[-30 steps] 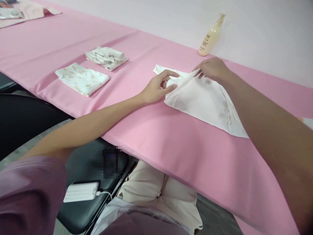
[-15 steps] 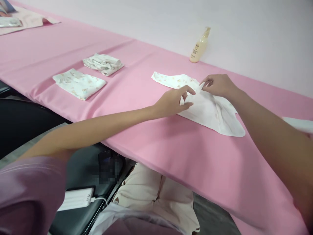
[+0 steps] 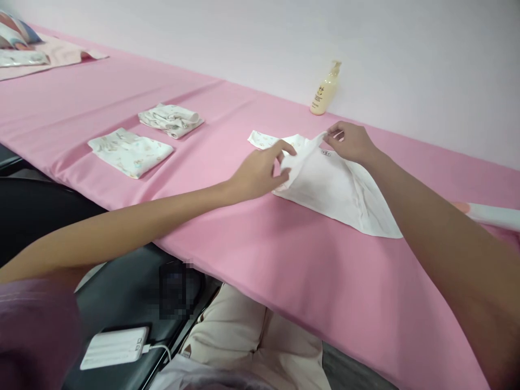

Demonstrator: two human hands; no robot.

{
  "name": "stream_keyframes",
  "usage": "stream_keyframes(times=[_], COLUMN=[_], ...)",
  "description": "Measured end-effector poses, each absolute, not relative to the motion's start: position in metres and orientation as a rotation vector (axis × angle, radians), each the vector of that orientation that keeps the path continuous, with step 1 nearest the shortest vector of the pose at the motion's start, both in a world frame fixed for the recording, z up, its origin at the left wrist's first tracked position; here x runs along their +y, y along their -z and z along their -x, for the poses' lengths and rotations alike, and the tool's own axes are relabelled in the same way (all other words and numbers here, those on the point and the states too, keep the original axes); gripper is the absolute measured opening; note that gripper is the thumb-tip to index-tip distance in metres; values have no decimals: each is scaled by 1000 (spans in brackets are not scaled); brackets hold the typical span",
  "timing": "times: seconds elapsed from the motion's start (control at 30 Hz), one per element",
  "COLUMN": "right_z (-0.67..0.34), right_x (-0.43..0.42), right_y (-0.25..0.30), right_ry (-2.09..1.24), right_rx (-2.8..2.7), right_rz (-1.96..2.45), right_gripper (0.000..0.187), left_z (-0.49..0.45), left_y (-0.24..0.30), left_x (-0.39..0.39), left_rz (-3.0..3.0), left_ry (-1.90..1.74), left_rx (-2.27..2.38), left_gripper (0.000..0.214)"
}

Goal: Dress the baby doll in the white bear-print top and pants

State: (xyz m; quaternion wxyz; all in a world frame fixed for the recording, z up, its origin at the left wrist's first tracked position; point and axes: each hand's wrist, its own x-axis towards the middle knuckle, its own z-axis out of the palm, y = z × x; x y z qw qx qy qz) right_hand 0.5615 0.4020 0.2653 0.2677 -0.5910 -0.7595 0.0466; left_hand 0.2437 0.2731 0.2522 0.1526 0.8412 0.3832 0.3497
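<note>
A white printed cloth garment (image 3: 341, 189) lies partly folded on the pink table cover (image 3: 227, 162). My left hand (image 3: 260, 170) pinches its near left edge between thumb and fingers. My right hand (image 3: 351, 142) pinches the far top edge by a small label and lifts it slightly off the table. Part of the printed cloth (image 3: 264, 140) sticks out flat beyond the fold, at the far left.
Two folded printed cloths (image 3: 130, 151) (image 3: 171, 119) lie to the left. A cream pump bottle (image 3: 324, 89) stands by the wall. More fabric (image 3: 24, 51) lies at the far left. A white power bank (image 3: 114, 348) rests on a black chair below the table edge.
Both hands drew the folded flap back left over the printed cloth and lifted its top edge. The camera tilted up a little.
</note>
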Motion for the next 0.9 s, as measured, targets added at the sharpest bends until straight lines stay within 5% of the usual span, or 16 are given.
stream_keyframes(times=[0.37,0.7,0.9], right_z=[-490,-495,-500], right_x=[452,423,411], right_y=[-225,-203,-187], right_ry=[113,124,-84], right_rx=[-2193,-2035,-2191], right_rz=[1675,1626,1740], right_gripper=[21,51,76], left_z=[-179,-185,-198], left_y=[-226,-227,-234], left_x=[313,377,463], left_rz=[-2363,-2601,-2396], left_ry=[-742,-787,-439], left_rx=[1629,1467,1627], left_gripper=[33,43,54])
